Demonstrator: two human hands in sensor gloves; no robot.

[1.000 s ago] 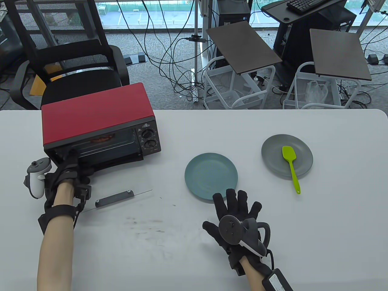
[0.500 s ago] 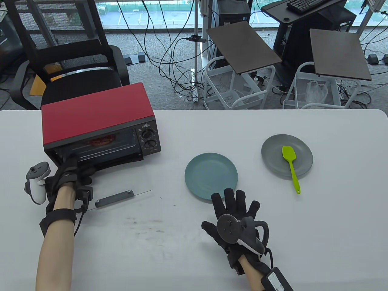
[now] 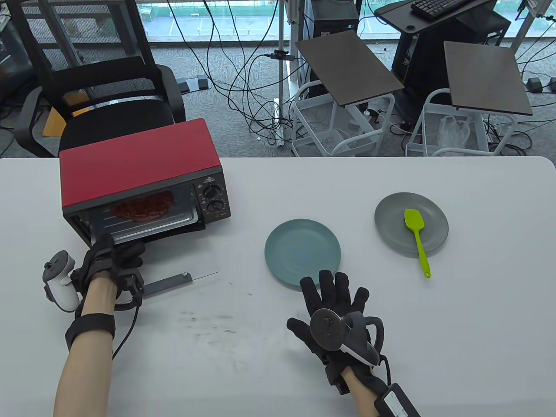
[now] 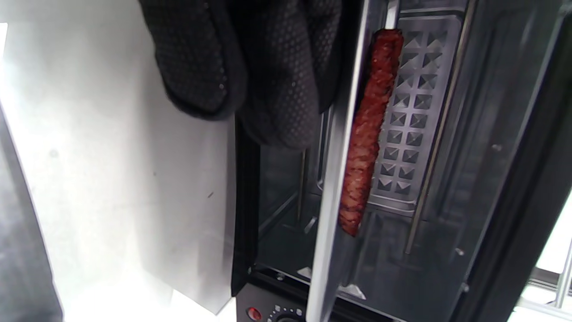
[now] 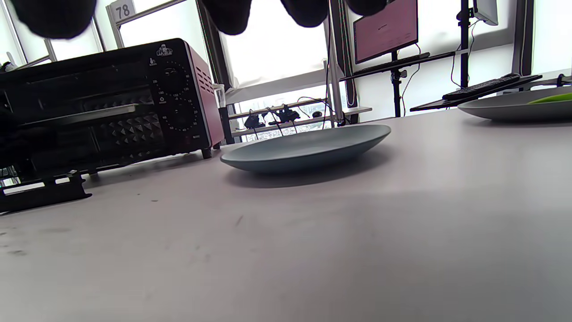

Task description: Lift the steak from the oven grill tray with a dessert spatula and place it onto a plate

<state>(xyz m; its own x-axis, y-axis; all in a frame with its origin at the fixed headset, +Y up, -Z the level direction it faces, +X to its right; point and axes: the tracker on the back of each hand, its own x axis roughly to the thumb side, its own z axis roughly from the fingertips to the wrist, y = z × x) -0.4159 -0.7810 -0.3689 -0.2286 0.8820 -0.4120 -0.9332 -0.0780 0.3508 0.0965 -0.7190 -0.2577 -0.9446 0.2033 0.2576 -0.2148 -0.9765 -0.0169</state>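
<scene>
Table view: the left hand (image 3: pixel 110 260) grips the grill tray's (image 3: pixel 143 226) front edge; the steak (image 3: pixel 143 206) lies on it just beyond. The right hand (image 3: pixel 336 312) rests flat, fingers spread, on the surface (image 3: pixel 478 325) — spatula (image 3: pixel 417 236) well apart.

Left wrist view: fingers (image 4: pixel 277 80) curl round the tray rim (image 4: pixel 335 179) beside the steak (image 4: pixel 368 129).

Right wrist view: the blue plate (image 5: pixel 308 150) lies ahead.

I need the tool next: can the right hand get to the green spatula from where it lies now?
Probably yes. The right hand rests flat and open on the table, holding nothing. The green spatula lies uncovered, head on the grey plate, handle overhanging toward the hand, with only bare tabletop between them.
</scene>
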